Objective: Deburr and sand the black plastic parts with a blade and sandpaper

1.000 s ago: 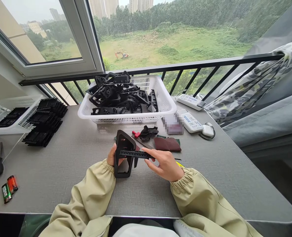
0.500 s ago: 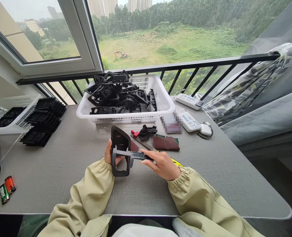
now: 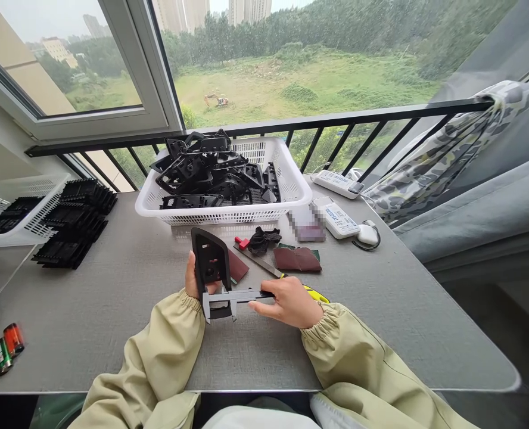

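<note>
In my left hand [image 3: 192, 277] is a black plastic frame-shaped part [image 3: 211, 257], held upright above the table with an opening at its lower end. My fingers wrap its left side and partly show behind it. My right hand [image 3: 291, 302] grips a vernier caliper [image 3: 240, 296] by its dark beam end. The caliper's jaws lie across the lower end of the part, one near each side; I cannot tell whether both touch it. Just behind the hands are a piece of brown sandpaper [image 3: 237, 266] and a file with a yellow-and-black handle [image 3: 317, 294].
A white basket [image 3: 224, 215] heaped with black plastic parts stands by the window railing. More black parts [image 3: 70, 229] are stacked left, beside another basket [image 3: 45, 221]. Sandpaper [image 3: 297, 260], a crumpled black item [image 3: 263, 239] and white power strips [image 3: 336, 218] lie right. Batteries [image 3: 8, 347] lie front left.
The caliper has moved down the black part to its lower end, and its jaws now lie in front of it. The part has tilted and turned slightly. Both hands keep their holds.
</note>
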A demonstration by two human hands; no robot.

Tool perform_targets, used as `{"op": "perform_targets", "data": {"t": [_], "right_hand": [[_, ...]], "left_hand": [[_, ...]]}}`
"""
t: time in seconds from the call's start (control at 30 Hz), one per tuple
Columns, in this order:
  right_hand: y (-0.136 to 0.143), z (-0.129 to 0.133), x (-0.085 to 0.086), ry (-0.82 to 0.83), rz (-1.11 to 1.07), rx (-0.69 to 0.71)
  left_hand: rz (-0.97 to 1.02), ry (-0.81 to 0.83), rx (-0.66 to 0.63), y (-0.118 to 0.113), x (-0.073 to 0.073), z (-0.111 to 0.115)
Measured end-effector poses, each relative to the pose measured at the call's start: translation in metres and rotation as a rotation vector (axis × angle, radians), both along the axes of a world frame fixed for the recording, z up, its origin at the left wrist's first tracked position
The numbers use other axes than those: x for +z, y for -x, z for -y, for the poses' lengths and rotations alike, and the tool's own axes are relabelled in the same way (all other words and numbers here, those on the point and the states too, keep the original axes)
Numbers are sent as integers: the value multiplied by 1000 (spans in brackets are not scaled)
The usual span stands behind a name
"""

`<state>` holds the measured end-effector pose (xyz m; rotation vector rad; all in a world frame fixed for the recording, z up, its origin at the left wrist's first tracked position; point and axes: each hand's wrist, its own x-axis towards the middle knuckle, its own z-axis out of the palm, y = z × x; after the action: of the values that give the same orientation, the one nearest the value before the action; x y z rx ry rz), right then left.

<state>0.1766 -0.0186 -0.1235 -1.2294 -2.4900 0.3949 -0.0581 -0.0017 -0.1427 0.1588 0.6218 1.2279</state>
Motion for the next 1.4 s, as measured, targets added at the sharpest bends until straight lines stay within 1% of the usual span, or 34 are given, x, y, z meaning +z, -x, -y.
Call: {"op": "perform_targets", "data": {"t": [0.13,0.23,0.4,0.6,0.77,1.03,1.27,1.33,1.4], "right_hand": [[0,1,2,76,11,7],[1,2,6,149,-24,46],[0,3,12,234,-44,99],[0,2,16,230,-37,140],[-1,2,14,218,-58,148],[-1,2,10,184,-83,146],[-5,0,10,207,-127,168],[-5,0,9,230,-130,185],[-5,1,8,260,-135,215]], "left_hand": [[38,11,-47,5,-7,-1],[47,17,-48,7,-12,-1],[56,26,-27,7,-11,-1],[74,32,8,-1,-1,-1],[63,59,17,-4,0,-1],[8,25,-5,-7,4,0],[-28,49,-85,-4,2,0],[-31,57,-35,-3,3,-2],[-32,65,57,-4,6,-4]]}}
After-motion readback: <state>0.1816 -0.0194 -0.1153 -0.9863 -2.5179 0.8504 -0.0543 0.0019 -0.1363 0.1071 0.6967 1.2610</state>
